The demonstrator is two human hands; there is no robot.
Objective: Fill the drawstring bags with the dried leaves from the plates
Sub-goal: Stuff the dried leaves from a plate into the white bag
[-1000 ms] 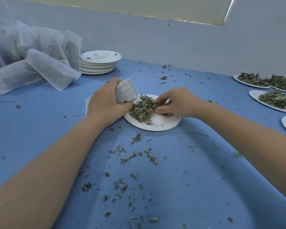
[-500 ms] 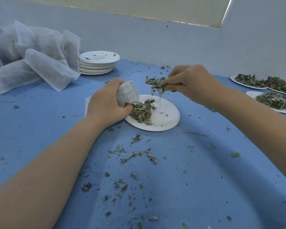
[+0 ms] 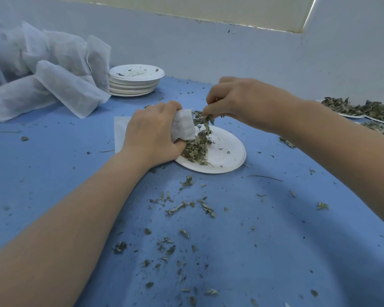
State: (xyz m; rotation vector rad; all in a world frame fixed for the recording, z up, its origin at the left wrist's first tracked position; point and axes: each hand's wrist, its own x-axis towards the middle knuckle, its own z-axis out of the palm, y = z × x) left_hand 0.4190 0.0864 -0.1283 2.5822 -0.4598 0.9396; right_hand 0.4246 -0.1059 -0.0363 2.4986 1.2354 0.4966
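Mid-frame, the white drawstring bag (image 3: pixel 184 125) is bunched in the left hand (image 3: pixel 152 135) over the paper plate (image 3: pixel 226 156). Just to its right, the right hand (image 3: pixel 242 100) pinches a clump of dried leaves (image 3: pixel 203 120) at the bag's mouth. Filled bags (image 3: pixel 53 74) are piled upper left.

Blue tabletop (image 3: pixel 53 178), running back to a pale wall. Near the middle, a white paper plate (image 3: pixel 226 156) with a heap of dried leaves (image 3: pixel 196 148) on its left part. Far left, a pile of white bags (image 3: pixel 53 80); just beside it, a stack of white plates (image 3: pixel 135 80). At the right edge, more plates heaped with leaves (image 3: pixel 361 108). Across the near surface, scattered leaf crumbs (image 3: pixel 186 206). Left of the middle plate, a flat white sheet (image 3: pixel 120 131).
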